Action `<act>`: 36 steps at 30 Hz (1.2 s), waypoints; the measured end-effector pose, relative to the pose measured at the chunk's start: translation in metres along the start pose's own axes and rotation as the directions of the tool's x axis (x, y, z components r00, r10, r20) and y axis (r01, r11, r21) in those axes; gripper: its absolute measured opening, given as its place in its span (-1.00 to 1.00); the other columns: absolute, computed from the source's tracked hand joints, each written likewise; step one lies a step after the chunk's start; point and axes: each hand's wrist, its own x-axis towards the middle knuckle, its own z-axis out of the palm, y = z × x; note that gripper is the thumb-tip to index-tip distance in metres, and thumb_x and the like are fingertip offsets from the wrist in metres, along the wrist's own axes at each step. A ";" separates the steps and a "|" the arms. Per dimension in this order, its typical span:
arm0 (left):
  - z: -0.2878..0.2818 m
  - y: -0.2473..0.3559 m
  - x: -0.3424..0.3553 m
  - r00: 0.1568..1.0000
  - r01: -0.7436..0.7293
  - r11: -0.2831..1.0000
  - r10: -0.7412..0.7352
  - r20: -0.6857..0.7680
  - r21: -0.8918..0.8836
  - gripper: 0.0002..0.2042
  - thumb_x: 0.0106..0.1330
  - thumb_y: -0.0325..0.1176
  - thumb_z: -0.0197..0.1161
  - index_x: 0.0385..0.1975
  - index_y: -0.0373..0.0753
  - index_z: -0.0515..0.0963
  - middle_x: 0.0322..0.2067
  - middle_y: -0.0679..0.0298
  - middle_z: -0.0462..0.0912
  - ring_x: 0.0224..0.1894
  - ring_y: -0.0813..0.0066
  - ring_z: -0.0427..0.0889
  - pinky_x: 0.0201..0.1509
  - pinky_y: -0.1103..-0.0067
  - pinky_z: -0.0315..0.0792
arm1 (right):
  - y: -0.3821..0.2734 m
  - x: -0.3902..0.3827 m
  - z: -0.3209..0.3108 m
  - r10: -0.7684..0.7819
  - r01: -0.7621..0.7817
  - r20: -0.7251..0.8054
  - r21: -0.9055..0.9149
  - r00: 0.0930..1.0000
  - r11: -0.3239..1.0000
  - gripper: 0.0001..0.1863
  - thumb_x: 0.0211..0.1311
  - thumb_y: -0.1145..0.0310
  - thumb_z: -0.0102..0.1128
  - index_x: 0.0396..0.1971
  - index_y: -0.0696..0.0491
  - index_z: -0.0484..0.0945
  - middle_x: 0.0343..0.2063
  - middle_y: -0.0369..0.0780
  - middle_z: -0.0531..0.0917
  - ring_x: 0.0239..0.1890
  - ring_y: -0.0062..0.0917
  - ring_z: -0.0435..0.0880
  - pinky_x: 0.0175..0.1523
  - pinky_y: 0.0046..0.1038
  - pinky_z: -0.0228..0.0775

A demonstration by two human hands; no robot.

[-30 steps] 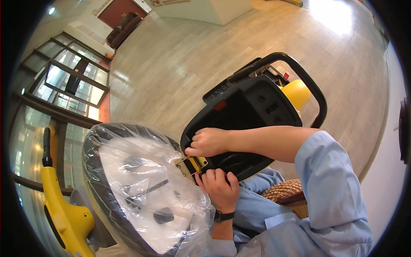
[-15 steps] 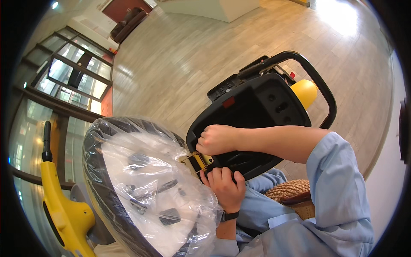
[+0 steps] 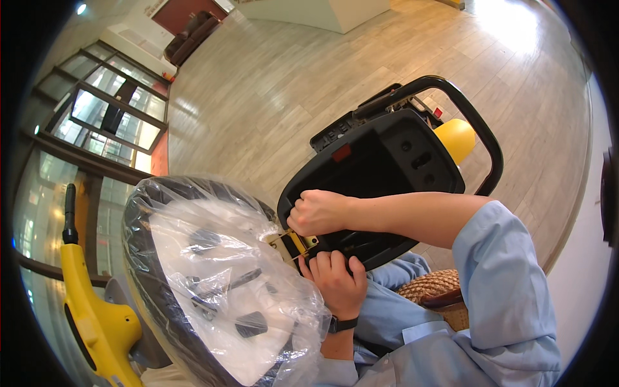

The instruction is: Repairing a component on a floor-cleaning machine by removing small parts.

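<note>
A black shell-shaped tray (image 3: 361, 169) and a padded seat (image 3: 225, 277) wrapped in clear plastic are joined by a yellow metal hinge bracket (image 3: 300, 246). My right hand (image 3: 316, 213) is closed in a fist just above the bracket, over the tray's end; whatever its fingers hold is hidden. Below the bracket, my left hand (image 3: 338, 274) has its fingers bent over the tray's near rim, gripping it. A black band circles the left wrist. The seat has a dark rim, a white liner and dark slots showing through the plastic.
A curved black handlebar (image 3: 487, 129) and a yellow part (image 3: 456, 140) sit at the tray's far end. To my left stands a yellow upright part (image 3: 97, 316) with a black grip. A woven basket (image 3: 432, 287) is beside my leg. Glass doors (image 3: 109, 116) line the left.
The seat, tray and both hands appear shifted very slightly left in the view. Each hand keeps its place at the bracket and rim.
</note>
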 end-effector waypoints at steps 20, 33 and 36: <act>0.004 -0.001 0.000 0.998 0.000 0.999 0.002 -0.058 0.035 -0.73 0.31 -0.16 0.12 -0.51 -0.23 0.43 -0.39 0.11 0.43 -0.21 0.03 0.48 0.45 -0.10 0.23 | -0.006 0.000 -0.003 0.058 -0.060 0.031 0.076 0.998 0.995 -0.85 0.08 0.31 0.29 -0.58 0.03 0.63 -0.57 -0.27 0.71 -0.45 -0.41 0.75 -0.30 -0.40 0.46; 0.001 0.002 0.000 1.000 0.014 1.000 -0.014 -0.021 -0.009 -0.74 0.35 -0.22 0.07 -0.47 -0.28 0.42 -0.35 0.05 0.41 -0.15 -0.07 0.46 0.44 -0.08 0.17 | 0.000 0.005 -0.002 -0.027 0.027 0.124 0.005 0.992 1.000 -0.84 0.16 0.30 0.28 -0.53 0.05 0.64 -0.62 -0.29 0.71 -0.50 -0.43 0.79 -0.45 -0.39 0.45; 0.001 0.002 0.001 1.000 0.013 1.000 -0.013 -0.020 -0.009 -0.75 0.35 -0.22 0.07 -0.48 -0.27 0.42 -0.35 0.05 0.41 -0.14 -0.07 0.46 0.45 -0.08 0.17 | 0.001 0.007 -0.003 -0.021 0.017 0.137 0.030 0.990 0.999 -0.84 0.14 0.30 0.29 -0.53 0.06 0.64 -0.63 -0.28 0.71 -0.50 -0.41 0.80 -0.48 -0.39 0.46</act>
